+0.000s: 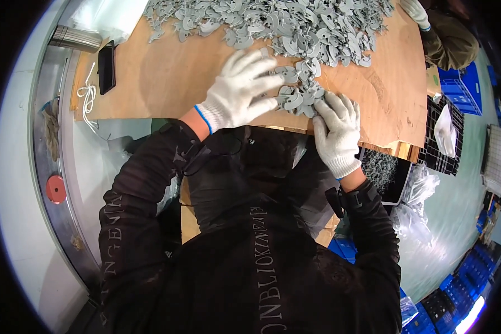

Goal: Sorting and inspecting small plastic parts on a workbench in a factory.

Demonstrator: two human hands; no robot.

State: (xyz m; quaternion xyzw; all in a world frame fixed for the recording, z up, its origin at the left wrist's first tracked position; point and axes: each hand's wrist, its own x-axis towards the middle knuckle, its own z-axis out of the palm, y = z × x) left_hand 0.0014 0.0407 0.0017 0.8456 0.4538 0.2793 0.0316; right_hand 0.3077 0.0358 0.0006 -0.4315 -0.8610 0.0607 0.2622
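A small cluster of grey curved parts [299, 97] lies near the front edge of the wooden tabletop, between my two white-gloved hands. My left hand [244, 89] is at the cluster's left side, palm down, with its fingers spread and nothing seen in them. On the other side, my right hand [338, 131] rests at the table edge with fingers stretched out, their tips beside the nearest grey parts. Whether anything lies under those fingertips is hidden. Farther back, a large heap of the same grey parts [317, 28] joins the cluster.
A dark phone [107, 68] and a tied white cord [87, 94] lie on the tabletop [167, 78] at left. Another person's gloved hand [416, 12] is at the far right corner. Below the right edge stands a black bin of small parts [381, 172]; a blue crate [461, 89] sits beyond.
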